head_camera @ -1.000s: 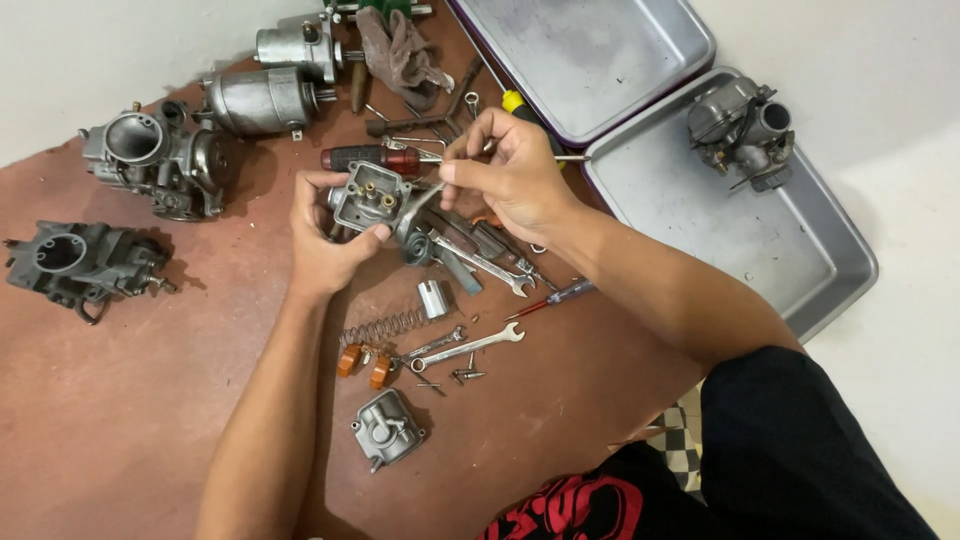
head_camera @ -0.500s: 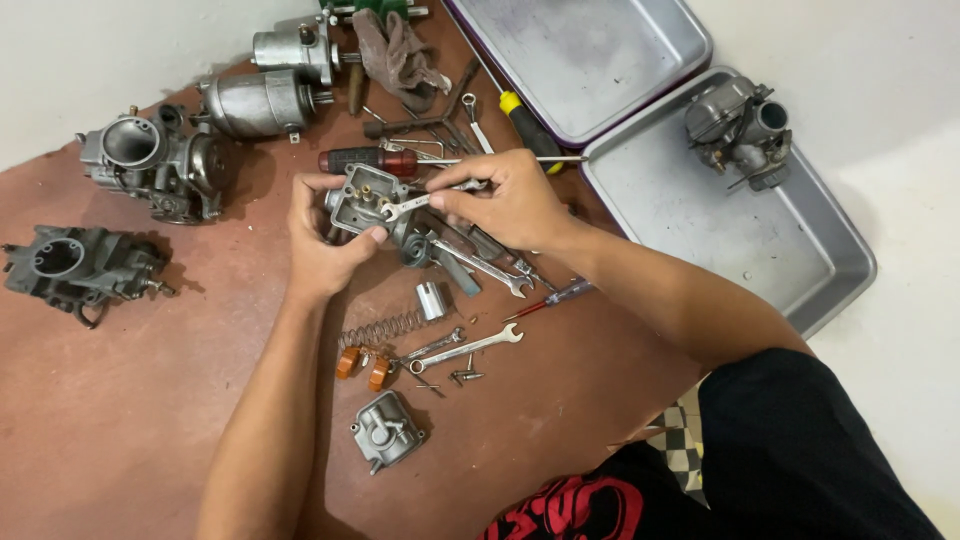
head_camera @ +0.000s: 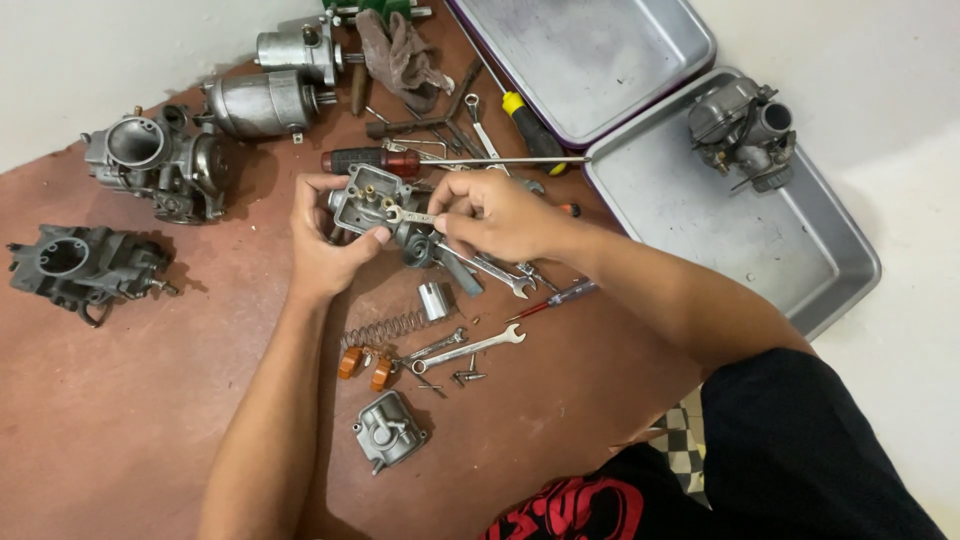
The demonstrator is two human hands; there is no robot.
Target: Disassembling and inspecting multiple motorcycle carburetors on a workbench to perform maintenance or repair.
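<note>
A cast-metal carburetor body [head_camera: 368, 200], dull grey and blocky with small brass fittings on its upturned face, is gripped in the left hand [head_camera: 325, 245], thumb along its near edge and fingers wrapped behind it, just above the reddish-brown floor [head_camera: 120, 400]. A small flat steel wrench [head_camera: 410, 215] is pinched in the closed right hand [head_camera: 495, 215], its head set on one of the fittings. How the wrench head seats cannot be made out.

Just below the hands a coiled spring [head_camera: 385, 328], a short shiny cylinder [head_camera: 433, 300], two orange plastic pieces [head_camera: 365, 366] and a combination spanner [head_camera: 470, 350] are laid on the floor, with a rounded grey float-bowl cover [head_camera: 390, 432] nearer the body. Further tools are partly hidden under the right hand. A red-handled screwdriver [head_camera: 370, 160] with a long thin shaft lies beyond the hands. Two other carburetors [head_camera: 150, 165] [head_camera: 80, 265] are set at the left, and a fourth [head_camera: 742, 130] sits in a smooth metal tray [head_camera: 780, 250]. A second tray [head_camera: 590, 60] is cut off by the top edge
</note>
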